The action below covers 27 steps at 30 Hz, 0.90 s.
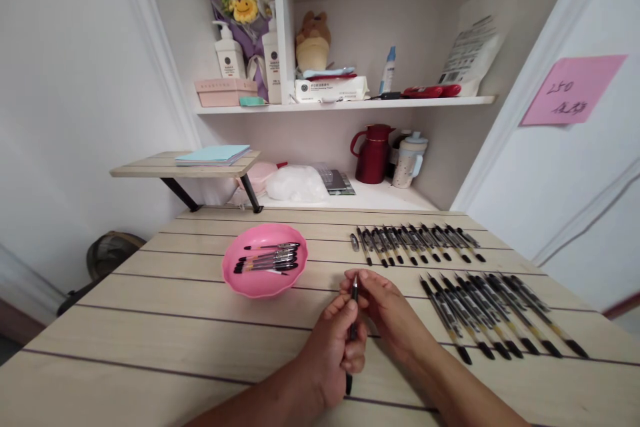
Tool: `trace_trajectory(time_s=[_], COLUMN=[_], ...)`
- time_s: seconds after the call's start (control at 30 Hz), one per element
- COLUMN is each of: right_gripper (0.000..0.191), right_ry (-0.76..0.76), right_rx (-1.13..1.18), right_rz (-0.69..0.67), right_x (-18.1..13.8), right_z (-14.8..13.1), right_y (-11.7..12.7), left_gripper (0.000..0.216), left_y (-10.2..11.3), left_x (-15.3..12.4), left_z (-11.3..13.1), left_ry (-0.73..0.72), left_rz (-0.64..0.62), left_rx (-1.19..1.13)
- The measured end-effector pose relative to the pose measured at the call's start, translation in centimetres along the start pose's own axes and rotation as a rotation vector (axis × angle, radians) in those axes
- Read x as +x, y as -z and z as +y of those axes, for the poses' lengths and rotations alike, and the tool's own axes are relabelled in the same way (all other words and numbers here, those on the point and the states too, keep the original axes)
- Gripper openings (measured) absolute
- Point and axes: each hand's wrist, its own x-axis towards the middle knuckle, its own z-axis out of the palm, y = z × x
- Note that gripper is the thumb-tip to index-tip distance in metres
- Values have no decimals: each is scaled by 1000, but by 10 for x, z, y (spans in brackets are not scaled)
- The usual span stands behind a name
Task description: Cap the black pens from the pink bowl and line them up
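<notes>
My left hand is closed around a black pen, held upright with its silver cone tip pointing away from me. The pen's dark lower end sticks out beneath the left fist. At the cone tip, the thumb and fingers of my right hand pinch together. To the left stands a pink bowl with a wavy rim, and several pens lie in it. On the right, pens are laid side by side in two rows: a far row and a near row.
A small raised shelf with light blue paper stands at the back left. Behind the table are a dark red jug, a pale cup and a white plastic bag. A pink note is stuck on the right.
</notes>
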Motion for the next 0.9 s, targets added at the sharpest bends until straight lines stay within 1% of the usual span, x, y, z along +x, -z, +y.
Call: trace_trajectory(time_s=[0.07, 0.17, 0.33, 0.43, 0.5, 0.6, 0.67, 0.73, 0.8, 0.9], right_gripper=[29, 26, 23, 23, 27, 36, 35, 31, 27, 24], right_ry=[-16, 0, 32, 32, 8, -70, -84, -42, -10, -12], right_rx=[-18, -60, 30, 23, 1, -42, -61, -32, 48, 148], right_rz=[11, 33, 33, 39, 36, 38, 55, 72, 83, 122], right_x=[0, 1, 6, 9, 9, 8, 8, 9, 11, 15], right_z=[1, 4, 10, 12, 13, 13, 13, 12, 9, 3], right_y=[1, 3, 1, -1, -2, -1, 0, 0, 1, 4], left_gripper=[32, 33, 33, 32, 33, 34, 34, 33, 32, 32], left_y=[0, 0, -1, 0, 0, 1, 1, 1, 1, 3], left_x=[0, 0, 2, 3, 4, 4, 4, 4, 4, 5], left_z=[0, 0, 2, 3, 3, 2, 1, 0, -1, -2], left_ry=[-2, 10, 41, 47, 41, 29, 27, 30, 31, 32], left_rz=[-8, -17, 21, 33, 30, 23, 18, 14, 5, -15], left_rx=[1, -2, -10, -23, -37, -44, -41, -34, -24, -17])
